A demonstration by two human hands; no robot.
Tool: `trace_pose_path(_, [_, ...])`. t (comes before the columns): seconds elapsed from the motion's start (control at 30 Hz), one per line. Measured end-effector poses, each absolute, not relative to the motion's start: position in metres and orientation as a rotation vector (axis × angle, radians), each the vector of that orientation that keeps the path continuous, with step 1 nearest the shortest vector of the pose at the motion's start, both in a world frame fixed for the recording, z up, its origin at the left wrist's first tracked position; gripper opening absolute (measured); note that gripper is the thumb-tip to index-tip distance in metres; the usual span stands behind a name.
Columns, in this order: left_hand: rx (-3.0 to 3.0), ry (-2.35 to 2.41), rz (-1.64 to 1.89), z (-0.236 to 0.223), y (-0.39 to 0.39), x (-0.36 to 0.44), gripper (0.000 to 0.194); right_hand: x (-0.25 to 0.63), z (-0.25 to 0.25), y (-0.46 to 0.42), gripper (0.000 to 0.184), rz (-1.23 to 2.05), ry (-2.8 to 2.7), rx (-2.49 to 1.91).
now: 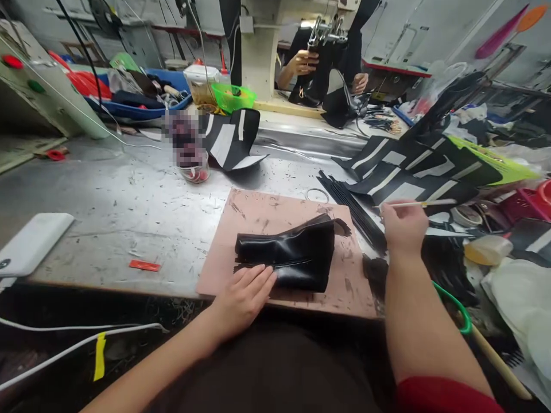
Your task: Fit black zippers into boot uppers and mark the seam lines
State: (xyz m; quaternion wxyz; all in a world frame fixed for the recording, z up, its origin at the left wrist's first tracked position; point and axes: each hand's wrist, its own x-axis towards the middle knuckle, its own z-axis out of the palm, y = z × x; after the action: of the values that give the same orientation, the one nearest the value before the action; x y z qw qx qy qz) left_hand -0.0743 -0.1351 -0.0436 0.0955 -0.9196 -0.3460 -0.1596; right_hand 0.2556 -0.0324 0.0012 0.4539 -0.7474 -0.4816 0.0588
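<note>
My left hand lies flat with fingers stretched over the lower left part of a shiny black leather piece. A straight seam or slit runs along the leather just past my fingertips. Under it is a pinkish board with dark marks. To the right of the board, my right hand is closed around a thin white pen-like stick. Its narrow end points left; I cannot make out its exact kind. Long black strips lie in a bundle just left of my right hand.
Black panels with white strips are spread behind my right hand. A white power bank and a red strip lie at left. Farther back are a green basket, a blue tray and another person's hands at a sewing machine.
</note>
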Motion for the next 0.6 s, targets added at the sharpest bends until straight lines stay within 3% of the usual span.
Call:
trace_pose_path(0.13, [-2.693,-1.1,-0.491,-0.051,-0.137,-0.069,0.034,0.172,0.014,-0.086,0.015,0.428,-1.218,-1.277])
trace_pose_path(0.23, [-2.73,-1.085,-0.483,-0.051,-0.133,-0.07,0.032,0.118,-0.003,-0.107,0.02,0.935,-1.474,-1.228])
trace_pose_path(0.3, [-2.784,-1.095,-0.452,-0.05,-0.128,-0.074,0.032,0.102,-0.022,-0.106,0.019,1.063,-1.451,-1.283])
trace_pose_path(0.6, [-2.916,-1.072,-0.455,-0.059,-0.118,-0.087,0.036,0.104,-0.042,-0.102,0.019,0.925,-1.69,-1.449])
